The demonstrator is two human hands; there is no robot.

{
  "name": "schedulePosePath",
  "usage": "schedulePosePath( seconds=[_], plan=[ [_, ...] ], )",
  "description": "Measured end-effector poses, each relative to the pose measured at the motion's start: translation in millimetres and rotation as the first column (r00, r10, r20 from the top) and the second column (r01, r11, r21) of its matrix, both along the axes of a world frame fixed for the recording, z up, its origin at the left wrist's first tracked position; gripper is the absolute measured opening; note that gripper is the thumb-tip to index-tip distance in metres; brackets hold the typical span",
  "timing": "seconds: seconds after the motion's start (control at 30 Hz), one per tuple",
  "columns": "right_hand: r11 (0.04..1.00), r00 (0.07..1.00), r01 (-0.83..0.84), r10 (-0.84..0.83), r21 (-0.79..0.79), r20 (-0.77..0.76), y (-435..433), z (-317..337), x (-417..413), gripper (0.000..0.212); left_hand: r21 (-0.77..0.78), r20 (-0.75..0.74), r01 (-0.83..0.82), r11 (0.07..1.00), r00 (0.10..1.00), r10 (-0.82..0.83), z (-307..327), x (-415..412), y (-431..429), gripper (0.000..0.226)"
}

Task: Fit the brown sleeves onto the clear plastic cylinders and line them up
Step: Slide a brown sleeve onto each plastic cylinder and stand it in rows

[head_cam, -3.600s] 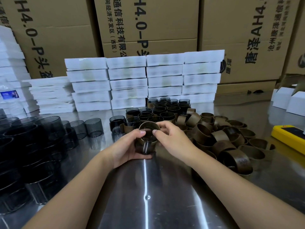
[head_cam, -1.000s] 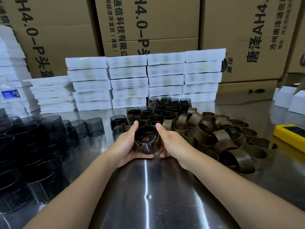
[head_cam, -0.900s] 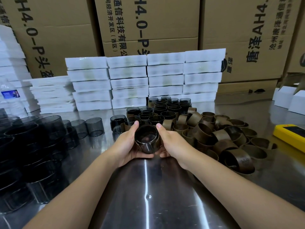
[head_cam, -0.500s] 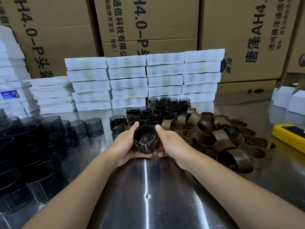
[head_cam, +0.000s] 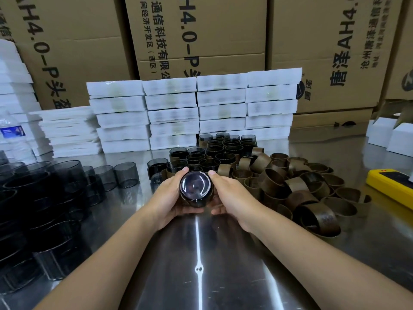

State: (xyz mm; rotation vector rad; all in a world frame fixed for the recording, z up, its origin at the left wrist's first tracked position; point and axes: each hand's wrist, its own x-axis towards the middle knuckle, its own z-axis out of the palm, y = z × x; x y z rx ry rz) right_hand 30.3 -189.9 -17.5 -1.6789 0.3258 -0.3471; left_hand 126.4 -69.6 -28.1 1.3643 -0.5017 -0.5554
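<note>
At frame centre a sleeved cylinder (head_cam: 195,186) is clasped between left hand (head_cam: 169,198) and right hand (head_cam: 230,195), each grip curled around it. Behind it finished rows (head_cam: 214,153) stand; loose sleeves (head_cam: 301,189), right, and bare cylinders (head_cam: 44,198), left, remain.

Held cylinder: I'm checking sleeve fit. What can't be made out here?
Head view only.
Sleeve on the cylinder: mostly covered by left hand and right hand; seating unclear.
Finished cylinders: back rows hidden behind nearer ones.
Yellow device: cut off by the right edge.
White boxes: labels blurred.
</note>
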Motion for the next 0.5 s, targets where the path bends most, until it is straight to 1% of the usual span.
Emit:
schedulePosePath(
  seconds=[0.07,0.1,0.17,0.2,0.27,0.37,0.43,0.5],
  plan=[
    [0.999,0.999,0.035,-0.035,-0.023,-0.001,-2,-1,1,0.036,0.021,0.079,-0.105,0.994,0.992,0.103,-2,4,-2,0.032],
    [0.998,0.998,0.056,-0.056,-0.032,0.001,-3,-1,1,0.034,0.031,0.148,-0.174,0.984,0.975,0.168,-3,6,-3,0.027],
    [0.995,0.995,0.097,-0.097,-0.031,0.006,-6,-1,2,0.032,0.002,0.292,-0.288,0.958,0.916,0.275,-5,10,-4,0.016],
    [0.993,0.994,0.112,-0.112,-0.027,0.010,-6,-1,2,0.032,-0.023,0.359,-0.307,0.951,0.886,0.294,-7,11,-4,0.013],
    [0.991,0.991,0.130,-0.130,-0.011,0.027,-6,-1,3,0.030,-0.021,0.506,-0.326,0.945,0.812,0.291,-9,11,-4,0.022],
    [0.989,0.988,0.149,-0.149,0.005,0.038,-6,-1,3,0.028,0.033,0.692,-0.382,0.924,0.676,0.254,-8,7,-2,0.024],
    [0.988,0.987,0.155,-0.155,0.004,0.040,-6,-1,3,0.028,0.056,0.794,-0.410,0.911,0.571,0.208,-7,6,-1,0.029],
    [0.988,0.987,0.157,-0.157,-0.001,0.043,-7,-1,2,0.028,0.080,0.851,-0.421,0.903,0.500,0.158,-6,2,0,0.028]
  ],
)
